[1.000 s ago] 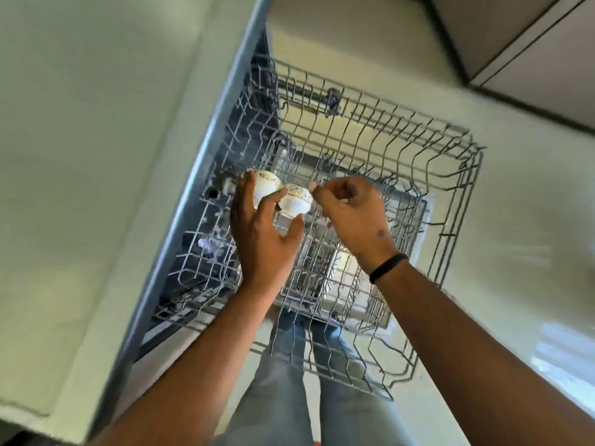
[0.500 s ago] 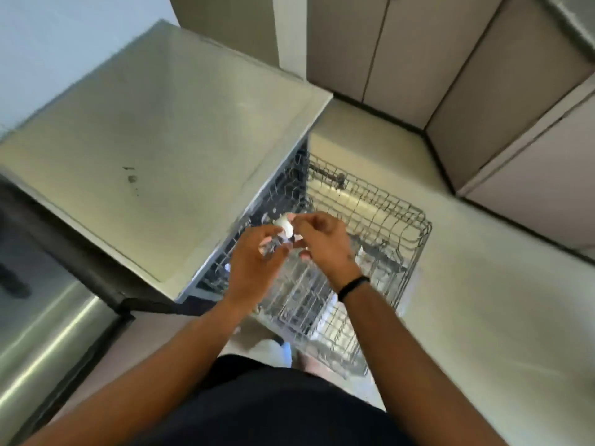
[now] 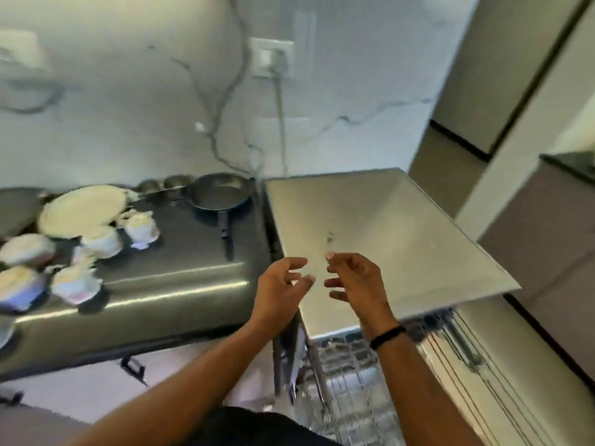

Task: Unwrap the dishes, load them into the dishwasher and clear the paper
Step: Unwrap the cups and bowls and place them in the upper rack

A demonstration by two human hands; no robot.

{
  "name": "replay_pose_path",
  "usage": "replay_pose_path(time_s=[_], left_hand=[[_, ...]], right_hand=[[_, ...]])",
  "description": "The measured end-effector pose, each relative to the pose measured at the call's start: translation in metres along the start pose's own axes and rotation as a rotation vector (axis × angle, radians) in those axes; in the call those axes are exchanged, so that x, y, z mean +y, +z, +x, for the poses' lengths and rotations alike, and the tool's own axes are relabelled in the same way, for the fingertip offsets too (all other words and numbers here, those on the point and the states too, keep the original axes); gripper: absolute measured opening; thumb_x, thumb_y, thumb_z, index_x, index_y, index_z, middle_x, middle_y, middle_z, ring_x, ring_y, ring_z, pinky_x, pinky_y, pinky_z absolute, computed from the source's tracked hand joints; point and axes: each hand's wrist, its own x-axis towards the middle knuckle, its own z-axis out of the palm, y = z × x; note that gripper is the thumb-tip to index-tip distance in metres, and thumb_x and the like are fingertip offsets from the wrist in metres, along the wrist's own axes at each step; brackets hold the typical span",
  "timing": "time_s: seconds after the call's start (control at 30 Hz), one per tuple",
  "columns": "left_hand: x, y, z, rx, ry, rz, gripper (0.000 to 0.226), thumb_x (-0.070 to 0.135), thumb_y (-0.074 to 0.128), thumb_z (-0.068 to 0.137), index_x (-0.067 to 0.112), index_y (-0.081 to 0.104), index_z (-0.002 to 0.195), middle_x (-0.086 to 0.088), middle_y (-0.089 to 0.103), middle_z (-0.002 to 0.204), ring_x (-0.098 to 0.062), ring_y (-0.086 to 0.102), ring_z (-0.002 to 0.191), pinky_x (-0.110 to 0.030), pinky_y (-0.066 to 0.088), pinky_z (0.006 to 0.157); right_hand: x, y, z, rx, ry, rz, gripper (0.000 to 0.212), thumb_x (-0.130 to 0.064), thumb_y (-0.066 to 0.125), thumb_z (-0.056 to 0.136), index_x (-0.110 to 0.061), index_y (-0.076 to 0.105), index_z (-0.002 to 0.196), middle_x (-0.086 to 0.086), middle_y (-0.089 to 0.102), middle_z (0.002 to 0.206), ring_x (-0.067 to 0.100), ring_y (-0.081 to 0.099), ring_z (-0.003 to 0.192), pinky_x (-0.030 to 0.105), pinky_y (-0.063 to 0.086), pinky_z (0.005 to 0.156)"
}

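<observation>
**Empty hands above the dishwasher, wrapped dishes waiting on the counter**

Both hands are raised in front of the person, close together but apart, over the near left corner of the dishwasher's steel top [image 3: 386, 226]. The left hand [image 3: 278, 291] has its fingers loosely spread and slightly bent, thumb pointing toward the other hand; nothing is in it. The right hand [image 3: 354, 284] mirrors it, fingers relaxed and a little curled, holding nothing; a black wristband [image 3: 387, 337] sits on that wrist.

Below the steel top, at the lower right, the wire dishwasher rack [image 3: 354, 375] is pulled out; it is blurred, and what it holds cannot be made out.

The paper-wrapped dishes are on the dark steel counter [image 3: 180, 284] to the left, well apart from both hands. A large flat wrapped plate [image 3: 82, 209] lies toward the back. In front of it sit several small wrapped bundles: one just right of the plate's edge [image 3: 141, 228], one touching the plate's near edge [image 3: 101, 241], one at the far left [image 3: 25, 249], and two nearer the counter's front edge [image 3: 75, 283] [image 3: 17, 286]. All are blurred, so their exact shape is unclear.

A dark frying pan [image 3: 220, 194] stands at the back of the counter, just beside the dishwasher, its handle pointing toward the front. Behind it, against the marble wall [image 3: 128, 107], are two small steel bowls [image 3: 162, 185]. A wall socket [image 3: 273, 57] with a cable plugged in is above the pan
</observation>
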Motion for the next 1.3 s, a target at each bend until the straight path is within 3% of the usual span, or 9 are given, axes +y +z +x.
replay_pose_path(time_s=[0.17,0.33,0.43,0.57,0.67,0.9,1.0,1.13,1.3], left_hand=[[-0.019,-0.078,0.016,0.188,-0.034,-0.107,0.024,0.023,0.074,0.090,0.028,0.065,0.113,0.012,0.068,0.105,0.000,0.067,0.093,-0.010,0.052,0.073],[-0.055,-0.179,0.033,0.340,-0.110,-0.139,0.025,0.024,0.077,0.087,0.031,0.067,0.109,0.008,0.072,0.105,-0.007,0.069,0.095,-0.026,0.059,0.078],[-0.079,-0.249,0.042,0.428,-0.154,-0.092,0.030,0.028,0.076,0.087,0.029,0.067,0.115,0.010,0.069,0.110,-0.006,0.066,0.101,-0.031,0.057,0.087],[-0.111,-0.326,0.045,0.542,-0.175,0.006,0.028,0.026,0.075,0.089,0.023,0.067,0.116,0.008,0.070,0.107,-0.006,0.066,0.100,-0.024,0.056,0.086],[-0.135,-0.365,0.042,0.570,-0.197,0.081,0.026,0.024,0.076,0.087,0.025,0.068,0.112,0.008,0.070,0.107,-0.004,0.066,0.099,-0.020,0.055,0.083],[-0.179,-0.407,0.035,0.505,-0.272,0.327,0.041,0.036,0.073,0.073,0.031,0.066,0.113,0.009,0.061,0.112,-0.009,0.056,0.109,-0.032,0.048,0.095],[-0.189,-0.411,0.031,0.382,-0.309,0.334,0.058,0.039,0.075,0.069,0.031,0.060,0.124,0.008,0.055,0.121,-0.009,0.052,0.115,-0.025,0.043,0.095],[-0.202,-0.407,0.030,0.249,-0.337,0.380,0.074,0.046,0.075,0.070,0.031,0.050,0.138,0.006,0.049,0.130,-0.011,0.051,0.122,-0.030,0.046,0.101],[-0.207,-0.405,0.033,0.228,-0.325,0.425,0.078,0.039,0.078,0.074,0.028,0.046,0.144,0.006,0.047,0.136,-0.011,0.051,0.123,-0.029,0.046,0.101]], right_hand=[[-0.021,0.093,0.021,-0.189,-0.086,-0.162,0.025,-0.036,0.072,0.091,-0.013,0.070,0.101,0.006,0.073,0.094,0.023,0.074,0.080,0.030,0.060,0.066],[-0.037,0.215,0.042,-0.355,-0.111,-0.218,0.021,-0.032,0.072,0.092,-0.013,0.069,0.100,0.006,0.074,0.091,0.018,0.074,0.072,0.026,0.057,0.059],[-0.037,0.292,0.045,-0.524,-0.089,-0.278,0.021,-0.033,0.070,0.093,-0.014,0.067,0.103,0.005,0.074,0.093,0.018,0.073,0.076,0.029,0.058,0.063],[-0.028,0.384,0.046,-0.705,-0.069,-0.342,0.022,-0.035,0.068,0.094,-0.019,0.064,0.110,0.004,0.073,0.100,0.023,0.073,0.087,0.033,0.058,0.070],[-0.015,0.437,0.043,-0.759,-0.034,-0.359,0.026,-0.035,0.069,0.094,-0.018,0.064,0.112,0.006,0.073,0.101,0.020,0.070,0.085,0.029,0.057,0.065],[0.030,0.488,0.053,-0.729,0.096,-0.441,0.030,-0.036,0.069,0.093,-0.021,0.056,0.116,0.009,0.067,0.097,0.016,0.065,0.073,0.028,0.053,0.058],[0.047,0.491,0.056,-0.698,0.138,-0.505,0.037,-0.039,0.069,0.093,-0.024,0.052,0.122,0.003,0.066,0.105,0.017,0.066,0.080,0.028,0.052,0.059],[0.064,0.492,0.055,-0.709,0.187,-0.558,0.040,-0.046,0.068,0.091,-0.028,0.053,0.123,0.000,0.066,0.112,0.023,0.070,0.091,0.027,0.052,0.061],[0.060,0.492,0.053,-0.707,0.167,-0.569,0.034,-0.042,0.068,0.092,-0.028,0.056,0.121,-0.002,0.065,0.111,0.018,0.069,0.090,0.025,0.054,0.062]])
